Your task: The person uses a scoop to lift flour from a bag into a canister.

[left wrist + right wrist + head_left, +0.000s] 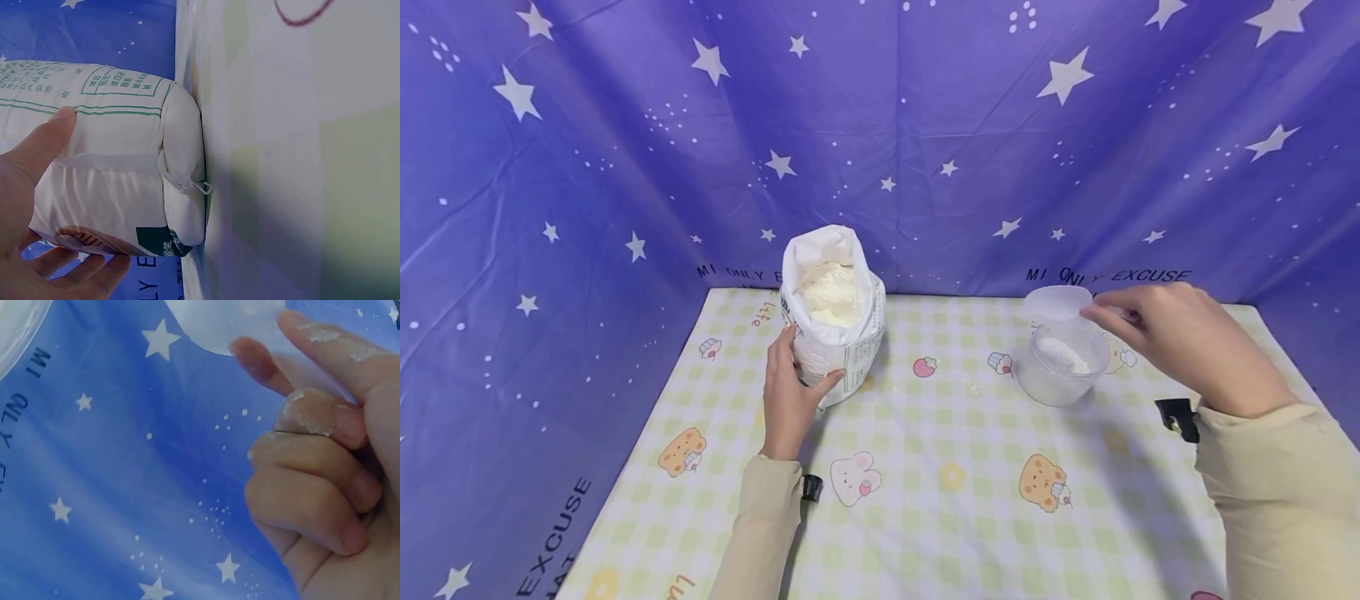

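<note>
On the left of the table an opened white bag of pale powder stands upright. My left hand grips its near lower side, thumb and fingers spread around it; the thumb presses the printed side in the left wrist view. My right hand pinches a thin translucent plastic piece with a rounded edge between thumb and forefinger, the other fingers curled in. That piece is over the back rim of a clear round tub holding white powder. White powder coats the right fingers.
A checked tablecloth with cartoon prints covers the table. Blue star-patterned cloth hangs behind it and along both sides, close behind the bag and tub. Dark wrist camera mounts show at both sleeves.
</note>
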### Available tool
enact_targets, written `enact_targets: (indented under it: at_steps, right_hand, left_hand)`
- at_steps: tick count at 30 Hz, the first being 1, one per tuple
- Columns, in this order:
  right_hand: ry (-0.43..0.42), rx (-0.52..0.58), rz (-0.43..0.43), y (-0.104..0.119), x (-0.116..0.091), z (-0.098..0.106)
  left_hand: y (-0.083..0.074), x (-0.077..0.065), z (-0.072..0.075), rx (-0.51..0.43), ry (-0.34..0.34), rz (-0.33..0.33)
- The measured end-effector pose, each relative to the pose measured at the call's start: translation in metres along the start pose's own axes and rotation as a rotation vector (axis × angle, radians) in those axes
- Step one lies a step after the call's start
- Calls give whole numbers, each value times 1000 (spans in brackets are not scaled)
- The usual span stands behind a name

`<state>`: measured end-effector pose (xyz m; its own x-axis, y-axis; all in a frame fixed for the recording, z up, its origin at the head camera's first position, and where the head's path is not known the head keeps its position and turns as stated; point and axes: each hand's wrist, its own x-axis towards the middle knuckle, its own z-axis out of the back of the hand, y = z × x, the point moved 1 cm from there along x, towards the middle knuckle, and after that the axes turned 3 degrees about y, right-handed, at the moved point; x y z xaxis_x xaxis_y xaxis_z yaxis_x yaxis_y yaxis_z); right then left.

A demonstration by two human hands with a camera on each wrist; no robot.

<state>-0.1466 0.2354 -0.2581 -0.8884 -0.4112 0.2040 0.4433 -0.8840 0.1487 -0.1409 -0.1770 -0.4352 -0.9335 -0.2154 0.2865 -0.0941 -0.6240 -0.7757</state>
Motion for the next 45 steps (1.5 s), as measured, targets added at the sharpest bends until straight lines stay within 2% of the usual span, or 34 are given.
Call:
enact_targets:
  at_steps: [3,11,22,29,45]
  right_hand:
    - [1,-5,7,6,5,0]
    - [-74,29,58,23,17,-2]
    - [-88,54,95,42,32,-5]
    - [-72,67,112,56,42,-9]
    - [-107,84,196,82,58,-16]
  left_hand:
    - [-1,0,0,1,-7,-8]
    - [0,-2,1,-6,-9,-5]
    - [-1,-2,-1,-1,-18,-26]
    - [-1,-2,-1,5,-19,-20]
    - [0,-1,-1,3,-14,-15]
